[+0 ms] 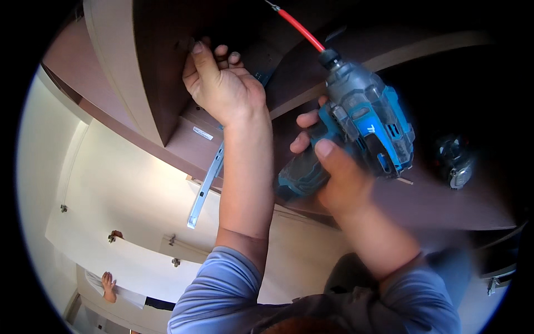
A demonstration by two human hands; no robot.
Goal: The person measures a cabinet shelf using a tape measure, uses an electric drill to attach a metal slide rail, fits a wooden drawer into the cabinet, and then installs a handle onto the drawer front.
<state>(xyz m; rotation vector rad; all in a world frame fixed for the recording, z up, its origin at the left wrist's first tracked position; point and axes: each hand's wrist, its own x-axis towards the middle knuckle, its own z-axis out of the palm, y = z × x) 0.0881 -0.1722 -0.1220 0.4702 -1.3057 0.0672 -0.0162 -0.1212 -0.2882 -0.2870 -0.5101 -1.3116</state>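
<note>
My right hand (347,178) grips a blue and black cordless impact driver (370,119) by its handle. A long bit with a red sleeve (300,29) points from its chuck up and to the left. My left hand (225,83) is raised inside the brown cabinet, close to an upright panel (161,61). Its thumb and forefinger are pinched together at that panel; whatever they hold is too small or dark to make out. A metal drawer slide (204,186) sticks out of the cabinet beside my left forearm.
A dark and silver object (455,161) sits on the brown board (445,203) at the right. Lower left, another person's hand (109,286) touches a long white panel (133,259) fitted with several hinges (176,262). A white label (202,133) is on the cabinet's edge.
</note>
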